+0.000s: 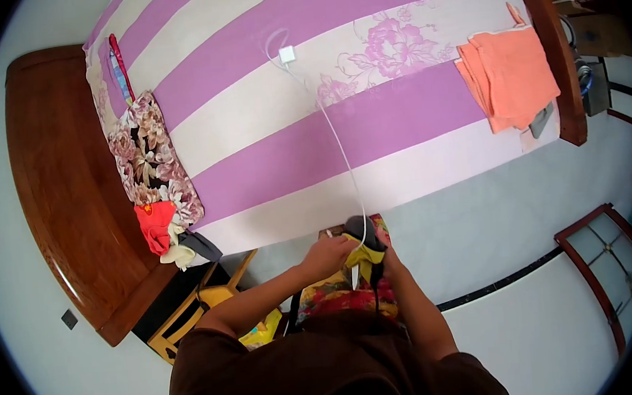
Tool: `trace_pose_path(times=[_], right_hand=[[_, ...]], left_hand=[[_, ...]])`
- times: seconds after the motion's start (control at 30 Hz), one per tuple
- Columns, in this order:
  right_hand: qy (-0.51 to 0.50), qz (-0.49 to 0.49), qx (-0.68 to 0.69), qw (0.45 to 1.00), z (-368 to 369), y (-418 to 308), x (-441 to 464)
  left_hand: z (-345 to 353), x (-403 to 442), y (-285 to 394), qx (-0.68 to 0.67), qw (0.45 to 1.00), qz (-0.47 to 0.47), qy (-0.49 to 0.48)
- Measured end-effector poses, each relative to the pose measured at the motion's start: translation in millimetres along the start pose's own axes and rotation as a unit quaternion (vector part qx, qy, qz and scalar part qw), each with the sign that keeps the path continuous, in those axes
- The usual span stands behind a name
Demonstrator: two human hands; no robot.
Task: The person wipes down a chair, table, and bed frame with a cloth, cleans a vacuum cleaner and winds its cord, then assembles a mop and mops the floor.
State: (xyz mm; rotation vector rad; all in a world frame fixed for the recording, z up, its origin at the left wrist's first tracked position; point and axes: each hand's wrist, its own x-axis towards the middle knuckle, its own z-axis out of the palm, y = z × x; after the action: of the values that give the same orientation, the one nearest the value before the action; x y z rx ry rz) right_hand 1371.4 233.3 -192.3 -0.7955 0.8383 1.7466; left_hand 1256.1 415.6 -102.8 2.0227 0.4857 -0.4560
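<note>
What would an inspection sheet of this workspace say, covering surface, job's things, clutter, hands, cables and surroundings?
Surface: bed, purple and white stripes, flower print.
Job's things: yellow-grey item between the hands, over the person's lap; what it is, unclear. White adapter on the bed.
Clutter: pillow and red cloth at the bed's left; folded orange towel at its right.
Hands: left hand at the item's left, grip unclear; right hand at its right, partly hidden.
Cables: white cable runs from the adapter over the bed's edge to the item; its end, hidden.
Surroundings: wooden headboard left, framed glass panel lower right.
</note>
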Motion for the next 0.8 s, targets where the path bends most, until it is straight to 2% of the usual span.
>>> trace_pose_path(times=[0.03,0.07,0.1,0.17,0.27,0.3,0.33,0.4,0.43,0.5,0.53,0.6,0.77,0.8], right_hand=[[-0.012,0.007,-0.011,1.0,4.3,-3.2,1.5],[-0.046,-0.021,-0.024,0.998,27.4,-9.5,-7.4],[-0.005,-0.033,-0.055,0.998,55.8,-19.5,-24.1],[0.024,-0.167,-0.298,0.94,71.5,-22.9,-27.6],[0.018,-0.211,-0.478,0.853,94.4,-33.5,-53.8],[0.025,-0.229,-0.494,0.838,104.2,-32.0,-69.1],[0.029,-0.249,-0.512,0.822,120.5,-33.6,-87.4],[0.049,-0.309,-0.546,0.777,145.3,-31.4,-117.1],[0.05,-0.33,-0.588,0.737,156.3,-31.4,-132.1],[0.054,-0.364,-0.665,0.65,179.4,-29.9,-167.1],[0.06,-0.377,-0.676,0.63,191.6,-25.5,-182.7],[0.054,-0.38,-0.684,0.62,212.4,-14.1,-209.8],[0.001,-0.407,-0.68,0.609,246.1,13.8,-266.6],[-0.024,-0.437,-0.662,0.609,251.5,18.7,-278.4]], left_hand=[[-2.9,-11.3,8.9,0.029,0.999,0.01,-0.039],[-4.2,-21.7,15.9,0.045,0.995,0.083,-0.021],[-5.7,-30.5,25.0,0.048,0.995,0.083,-0.035],[-8.8,-46.3,44.1,0.054,0.993,0.084,-0.064],[-15.6,-59.0,49.2,-0.015,0.996,0.042,-0.082],[-16.9,-60.9,40.9,-0.042,0.995,0.033,-0.082],[-15.6,-58.3,25.5,-0.011,0.995,0.081,-0.062],[-27.6,-53.0,6.7,-0.011,1.0,0.005,-0.017],[-27.5,-44.4,-7.9,-0.007,0.994,-0.104,0.025],[-42.7,-25.4,-22.4,0.038,0.978,-0.143,0.146],[-51.1,-12.9,-26.6,0.053,0.965,-0.149,0.208],[-76.1,9.1,-15.6,0.063,0.953,-0.07,0.288],[-89.8,54.9,-9.3,0.114,0.981,0.099,0.125],[-86.8,57.7,-12.7,0.125,0.981,0.108,0.104]])
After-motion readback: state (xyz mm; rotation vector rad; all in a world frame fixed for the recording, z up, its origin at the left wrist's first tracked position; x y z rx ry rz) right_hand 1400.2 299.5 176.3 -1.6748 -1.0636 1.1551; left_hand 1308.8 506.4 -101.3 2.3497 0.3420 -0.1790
